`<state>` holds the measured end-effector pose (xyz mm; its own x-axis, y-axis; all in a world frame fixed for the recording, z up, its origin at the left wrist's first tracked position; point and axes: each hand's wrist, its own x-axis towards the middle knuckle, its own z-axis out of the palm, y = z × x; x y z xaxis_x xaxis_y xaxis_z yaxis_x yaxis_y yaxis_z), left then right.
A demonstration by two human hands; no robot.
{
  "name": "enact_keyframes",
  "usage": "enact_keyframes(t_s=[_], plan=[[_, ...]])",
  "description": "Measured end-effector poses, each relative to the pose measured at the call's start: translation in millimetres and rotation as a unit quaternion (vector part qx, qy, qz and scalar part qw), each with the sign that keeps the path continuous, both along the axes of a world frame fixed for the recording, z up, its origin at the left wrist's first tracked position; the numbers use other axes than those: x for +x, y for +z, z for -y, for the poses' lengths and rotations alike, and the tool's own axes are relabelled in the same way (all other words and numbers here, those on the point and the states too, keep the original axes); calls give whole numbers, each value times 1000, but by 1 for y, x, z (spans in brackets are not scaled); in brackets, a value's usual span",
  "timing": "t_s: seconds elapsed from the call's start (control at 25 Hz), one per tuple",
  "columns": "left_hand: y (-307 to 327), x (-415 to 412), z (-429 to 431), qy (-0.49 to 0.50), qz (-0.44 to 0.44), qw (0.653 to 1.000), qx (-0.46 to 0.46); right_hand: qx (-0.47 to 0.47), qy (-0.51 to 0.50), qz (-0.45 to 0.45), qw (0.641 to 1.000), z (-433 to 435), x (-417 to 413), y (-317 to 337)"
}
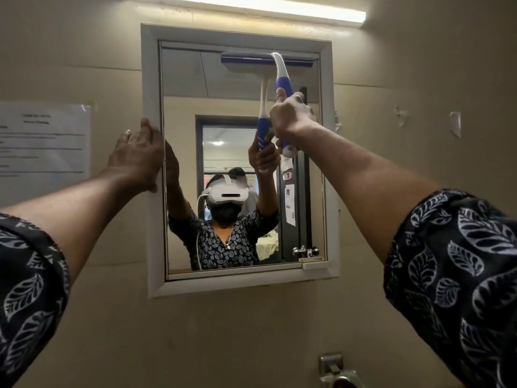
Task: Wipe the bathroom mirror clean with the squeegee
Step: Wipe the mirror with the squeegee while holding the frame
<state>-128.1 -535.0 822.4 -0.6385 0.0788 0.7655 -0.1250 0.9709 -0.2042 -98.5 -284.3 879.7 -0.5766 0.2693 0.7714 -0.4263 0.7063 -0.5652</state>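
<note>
The bathroom mirror (195,88) hangs on the wall in a white frame (151,79). A blue and white squeegee (282,77) has its blade pressed flat against the glass along the mirror's top right edge. My right hand (291,113) is closed around the squeegee's blue handle, arm raised. My left hand (138,155) rests on the left side of the white frame, fingers curled over its inner edge. The glass reflects both arms, the squeegee and a person wearing a headset.
A light bar (251,7) glows above the mirror. A printed paper notice (42,141) is taped to the wall at left. Bits of tape (454,123) stick to the wall at right. A metal fixture (334,371) sits on the wall below.
</note>
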Motion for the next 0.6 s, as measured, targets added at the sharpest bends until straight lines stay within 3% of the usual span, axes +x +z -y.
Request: enact_keyframes(t_s=[0.24,0.6], plan=[[0,4,-6,12,4,1000,-2,28,-2,13,1000,-8,3,-52],[-1,9,-9,32,10,999,-8,-8,46,53,998,6,36,-175]])
